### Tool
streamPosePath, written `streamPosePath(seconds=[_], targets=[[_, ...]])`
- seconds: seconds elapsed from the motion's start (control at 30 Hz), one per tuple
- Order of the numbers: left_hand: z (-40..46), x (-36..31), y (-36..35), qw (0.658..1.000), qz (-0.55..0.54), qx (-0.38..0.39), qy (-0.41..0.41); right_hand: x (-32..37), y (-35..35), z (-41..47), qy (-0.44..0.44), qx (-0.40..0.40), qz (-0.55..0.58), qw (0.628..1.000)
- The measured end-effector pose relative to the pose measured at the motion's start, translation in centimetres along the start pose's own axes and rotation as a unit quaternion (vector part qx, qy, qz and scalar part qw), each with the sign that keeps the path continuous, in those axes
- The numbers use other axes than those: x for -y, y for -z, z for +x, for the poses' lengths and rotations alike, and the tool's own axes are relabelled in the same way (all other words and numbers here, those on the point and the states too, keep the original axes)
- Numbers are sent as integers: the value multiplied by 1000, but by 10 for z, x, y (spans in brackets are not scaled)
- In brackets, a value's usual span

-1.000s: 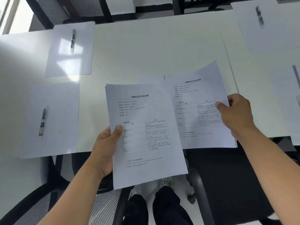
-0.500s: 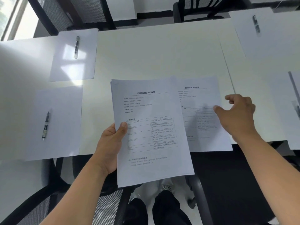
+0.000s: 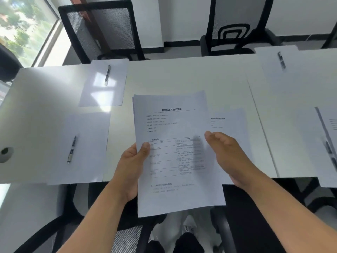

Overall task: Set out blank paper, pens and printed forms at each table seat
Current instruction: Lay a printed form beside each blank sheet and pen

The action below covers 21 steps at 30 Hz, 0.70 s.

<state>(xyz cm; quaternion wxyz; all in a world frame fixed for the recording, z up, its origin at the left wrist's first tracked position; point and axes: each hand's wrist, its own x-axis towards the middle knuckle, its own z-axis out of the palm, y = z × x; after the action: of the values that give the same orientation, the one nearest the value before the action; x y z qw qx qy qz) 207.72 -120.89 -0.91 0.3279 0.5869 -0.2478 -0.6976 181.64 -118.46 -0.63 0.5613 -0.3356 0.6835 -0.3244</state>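
My left hand [image 3: 134,167] grips a stack of printed forms [image 3: 173,128] by its left edge, thumb on top, above the near edge of the white table [image 3: 182,75]. My right hand [image 3: 226,152] hovers with relaxed fingers at the stack's right edge, holding nothing. One printed form [image 3: 229,121] lies flat on the table under and behind that hand. A blank sheet [image 3: 87,143] with a pen [image 3: 71,150] lies at the near left seat. Another blank sheet [image 3: 109,92] with a pen [image 3: 107,74] lies at the far left seat.
A blank sheet [image 3: 284,84] with a pen [image 3: 281,60] lies at the far right. More paper [image 3: 326,143] sits at the right edge. Black mesh chairs [image 3: 109,30] stand behind the table, and one [image 3: 127,240] is below me. A window is at the left.
My right hand laid one printed form on the table, let go of it and moved left toward the stack. My view tilted up, showing more of the far chairs.
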Motion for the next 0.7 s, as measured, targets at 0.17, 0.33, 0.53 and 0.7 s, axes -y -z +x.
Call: streamPosePath(seconds=[0.17,0.33,0.53,0.7], targets=[[-25,-22,1,1000,2,9,-22,25,-11,-18,33,16,13,999],[-51,-49,1,997,26,6,-70,48,-17,-41,56,5,-1,998],[-89,-84,4,990,56,-1,-129,88,-29,-68,101,-19,-1,995],[-114,-106,10,981,74,-26,-175,120,-40,-82,141,-16,-12,990]])
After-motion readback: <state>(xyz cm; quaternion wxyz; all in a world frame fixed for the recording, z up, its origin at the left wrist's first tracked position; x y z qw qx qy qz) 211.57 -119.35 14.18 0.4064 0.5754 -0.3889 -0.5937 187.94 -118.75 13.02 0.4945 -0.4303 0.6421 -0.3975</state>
